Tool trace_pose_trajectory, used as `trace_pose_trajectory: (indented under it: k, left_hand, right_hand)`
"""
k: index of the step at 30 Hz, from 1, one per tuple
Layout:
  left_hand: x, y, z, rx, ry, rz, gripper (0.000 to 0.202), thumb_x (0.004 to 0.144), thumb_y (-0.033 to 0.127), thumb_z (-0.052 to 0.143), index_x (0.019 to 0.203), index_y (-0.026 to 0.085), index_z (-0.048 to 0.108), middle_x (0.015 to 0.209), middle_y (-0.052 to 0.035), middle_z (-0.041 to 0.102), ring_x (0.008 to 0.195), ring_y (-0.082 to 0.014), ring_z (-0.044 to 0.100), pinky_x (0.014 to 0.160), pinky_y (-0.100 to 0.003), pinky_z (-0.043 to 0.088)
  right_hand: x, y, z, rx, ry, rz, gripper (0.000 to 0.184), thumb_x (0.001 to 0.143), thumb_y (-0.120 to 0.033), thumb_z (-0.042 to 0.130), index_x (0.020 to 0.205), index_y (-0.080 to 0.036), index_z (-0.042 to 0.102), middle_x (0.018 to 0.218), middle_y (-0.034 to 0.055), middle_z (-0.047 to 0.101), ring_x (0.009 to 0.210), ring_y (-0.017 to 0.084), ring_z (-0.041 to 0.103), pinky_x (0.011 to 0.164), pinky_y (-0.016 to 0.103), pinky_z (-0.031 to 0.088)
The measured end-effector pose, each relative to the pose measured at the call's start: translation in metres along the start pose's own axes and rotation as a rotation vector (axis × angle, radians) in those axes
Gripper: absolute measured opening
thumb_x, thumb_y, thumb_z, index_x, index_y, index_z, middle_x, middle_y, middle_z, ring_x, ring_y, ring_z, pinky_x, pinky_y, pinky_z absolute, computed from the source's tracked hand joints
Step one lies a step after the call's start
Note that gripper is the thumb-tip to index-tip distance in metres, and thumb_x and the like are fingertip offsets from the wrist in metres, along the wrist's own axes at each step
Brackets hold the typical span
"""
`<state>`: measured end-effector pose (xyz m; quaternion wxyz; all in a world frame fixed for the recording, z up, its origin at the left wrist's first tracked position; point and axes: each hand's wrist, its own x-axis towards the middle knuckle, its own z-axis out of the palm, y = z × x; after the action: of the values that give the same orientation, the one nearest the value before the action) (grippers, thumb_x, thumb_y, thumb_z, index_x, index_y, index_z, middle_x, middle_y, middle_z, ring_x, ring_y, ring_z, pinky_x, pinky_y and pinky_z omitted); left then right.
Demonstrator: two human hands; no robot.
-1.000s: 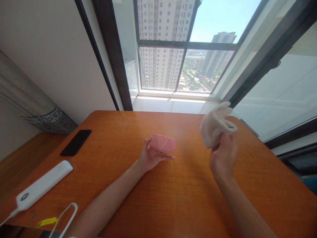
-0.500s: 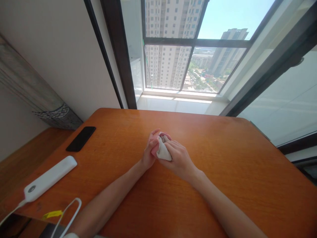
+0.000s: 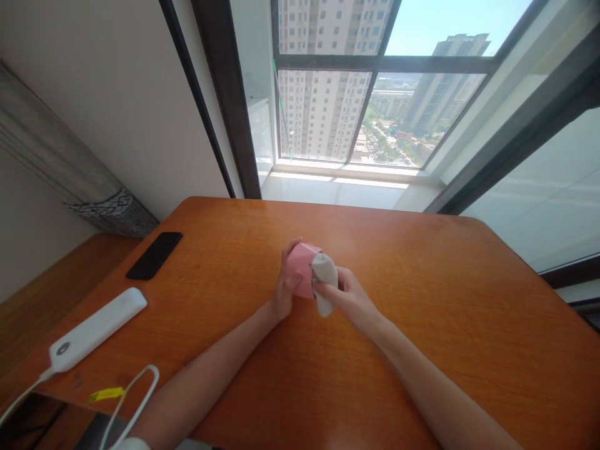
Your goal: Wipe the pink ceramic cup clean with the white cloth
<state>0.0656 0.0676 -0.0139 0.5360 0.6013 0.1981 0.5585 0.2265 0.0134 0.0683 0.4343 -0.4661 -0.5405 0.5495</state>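
Note:
Over the middle of the orange wooden table [image 3: 422, 325], my left hand [image 3: 284, 289] grips a small flat pink case [image 3: 301, 269], tilted up on edge. My right hand [image 3: 349, 297] is closed on a bunched whitish cloth [image 3: 324, 275] and presses it against the right side of the pink case. Both hands meet just above the tabletop.
A black phone [image 3: 154, 255] lies at the table's left edge. Nearer me on the left is a white power strip [image 3: 96, 328] with a white cable [image 3: 134, 400] and a yellow tag [image 3: 105, 395]. Large windows stand behind the table, a wall at the left.
A second ago my right hand held the cloth up and away to the right; it came in to the pink case and now rubs its right side, more of the case showing.

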Motion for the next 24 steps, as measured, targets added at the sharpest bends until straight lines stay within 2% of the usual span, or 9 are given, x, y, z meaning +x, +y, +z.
trace_pose_trajectory:
  k: [2, 4, 6, 9, 11, 14, 17, 19, 24]
  left_hand:
    - [-0.0001, 0.0005, 0.0005, -0.105, -0.022, -0.085, 0.067, 0.106, 0.061, 0.049, 0.163, 0.029, 0.033, 0.144, -0.0122, 0.065, 0.121, -0.0286, 0.07, 0.108, -0.05, 0.057]
    - [-0.0001, 0.0027, 0.0012, -0.109, 0.002, -0.092, 0.067, 0.104, 0.06, 0.056, 0.161, 0.03, 0.037, 0.147, -0.0113, 0.063, 0.124, -0.0297, 0.068, 0.112, -0.051, 0.055]
    - [-0.0004, 0.0058, 0.0016, -0.03, 0.033, -0.025, 0.071, 0.1, 0.06, 0.064, 0.16, 0.031, 0.04, 0.155, -0.011, 0.056, 0.134, -0.0326, 0.062, 0.119, -0.054, 0.048]
    - [-0.0014, 0.0095, 0.0012, 0.088, 0.04, 0.091, 0.077, 0.096, 0.064, 0.069, 0.16, 0.032, 0.041, 0.16, -0.0109, 0.049, 0.143, -0.0355, 0.053, 0.126, -0.057, 0.04]
    - [-0.0018, 0.0097, 0.0005, 0.092, 0.038, 0.094, 0.077, 0.096, 0.064, 0.068, 0.16, 0.031, 0.041, 0.16, -0.0115, 0.049, 0.143, -0.0358, 0.053, 0.126, -0.058, 0.04]
    - [-0.0013, 0.0077, -0.0002, -0.002, 0.033, 0.019, 0.076, 0.097, 0.061, 0.067, 0.161, 0.03, 0.039, 0.159, -0.0122, 0.052, 0.138, -0.0344, 0.059, 0.12, -0.054, 0.047]
    - [-0.0002, 0.0061, 0.0003, -0.099, 0.043, -0.043, 0.075, 0.096, 0.06, 0.068, 0.16, 0.031, 0.04, 0.154, -0.0112, 0.057, 0.128, -0.0316, 0.066, 0.113, -0.05, 0.052]
    - [0.0002, 0.0059, 0.0008, -0.104, 0.065, -0.062, 0.075, 0.096, 0.06, 0.068, 0.16, 0.031, 0.041, 0.153, -0.0106, 0.059, 0.127, -0.0312, 0.067, 0.114, -0.05, 0.052]
    - [0.0, 0.0046, -0.0012, -0.051, 0.073, -0.049, 0.076, 0.097, 0.062, 0.068, 0.16, 0.028, 0.042, 0.156, -0.013, 0.056, 0.137, -0.0341, 0.061, 0.12, -0.055, 0.047]
  right_hand:
    - [-0.0001, -0.0031, -0.0042, -0.083, -0.071, -0.014, 0.019, 0.078, -0.028, 0.07, 0.072, -0.021, 0.053, 0.066, -0.0048, 0.045, 0.062, 0.011, 0.036, 0.056, 0.026, 0.029]
    - [0.0015, -0.0044, -0.0061, -0.063, -0.068, 0.015, 0.016, 0.074, -0.025, 0.067, 0.069, -0.021, 0.052, 0.064, -0.0054, 0.043, 0.059, 0.01, 0.034, 0.054, 0.026, 0.026]
    - [0.0039, -0.004, -0.0052, 0.099, -0.002, 0.087, 0.013, 0.072, -0.027, 0.067, 0.069, -0.02, 0.056, 0.063, -0.0045, 0.049, 0.057, 0.01, 0.038, 0.054, 0.025, 0.029]
    - [0.0063, -0.0017, -0.0015, 0.388, 0.08, 0.196, 0.015, 0.071, -0.03, 0.069, 0.081, -0.019, 0.066, 0.071, -0.0003, 0.063, 0.061, 0.013, 0.051, 0.059, 0.027, 0.042]
    - [0.0058, 0.0006, -0.0002, 0.414, 0.086, 0.203, 0.017, 0.072, -0.031, 0.069, 0.083, -0.019, 0.067, 0.073, 0.0003, 0.064, 0.062, 0.014, 0.053, 0.06, 0.027, 0.044]
    - [0.0028, 0.0038, -0.0026, 0.154, 0.019, 0.094, 0.01, 0.075, -0.027, 0.067, 0.073, -0.02, 0.06, 0.064, -0.003, 0.056, 0.059, 0.013, 0.046, 0.057, 0.026, 0.037]
    - [0.0011, 0.0042, -0.0068, -0.167, -0.07, -0.091, 0.015, 0.077, -0.019, 0.062, 0.067, -0.021, 0.051, 0.063, -0.0049, 0.046, 0.061, 0.011, 0.037, 0.057, 0.026, 0.028]
    - [0.002, 0.0033, -0.0073, -0.21, -0.075, -0.13, 0.018, 0.078, -0.019, 0.062, 0.066, -0.02, 0.049, 0.064, -0.005, 0.043, 0.063, 0.01, 0.033, 0.058, 0.026, 0.026]
    - [0.0057, 0.0032, 0.0007, 0.232, 0.067, 0.076, 0.011, 0.079, -0.029, 0.065, 0.083, -0.019, 0.064, 0.074, -0.0003, 0.058, 0.069, 0.014, 0.048, 0.065, 0.027, 0.041]
